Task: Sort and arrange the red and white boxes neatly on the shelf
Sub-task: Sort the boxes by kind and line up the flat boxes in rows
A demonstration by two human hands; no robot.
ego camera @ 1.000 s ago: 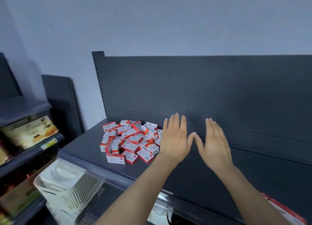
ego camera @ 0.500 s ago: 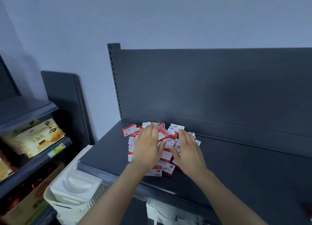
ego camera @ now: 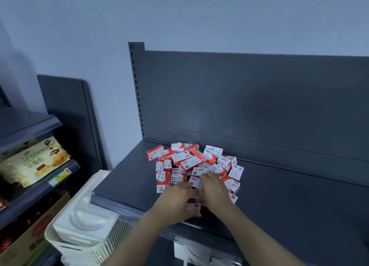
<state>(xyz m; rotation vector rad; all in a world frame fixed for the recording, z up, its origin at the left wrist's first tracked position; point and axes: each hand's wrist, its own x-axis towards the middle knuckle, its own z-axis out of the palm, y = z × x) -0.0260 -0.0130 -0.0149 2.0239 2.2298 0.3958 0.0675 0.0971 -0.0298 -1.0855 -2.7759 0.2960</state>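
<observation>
**Item:** small red and white cardboard boxes (ego camera: 191,161), several printed "PAPER CLIPS"; too many and too overlapped to count.

**Location:** 1 loose heap on the left part of the dark grey metal shelf (ego camera: 289,195). The boxes lie flat, on edge and across one another. The far boxes lie near the grey back panel (ego camera: 239,97) at 12 o'clock. Bare shelf runs toward 3 o'clock.

**Hands:** the left hand (ego camera: 175,197) and right hand (ego camera: 215,191) are side by side at the heap's 6 o'clock edge, fingers bent down among the nearest boxes. Blur hides whether either hand has a box pinched, so I cannot tell.

**Handling (judged):** probably light, with stiff card walls that dent under a hard squeeze. The printed faces are likely slick, so stacked boxes may slide. Best held across the 2 long sides, thumb opposite fingers. Avoid the end flaps, which may open.

**Status (judged):** no row formed yet.

**Adjacent:** white slatted plastic basket (ego camera: 60,239) at 8 o'clock, below the shelf; yellow snack packets (ego camera: 34,161) at 9 o'clock on the neighbouring rack.
</observation>
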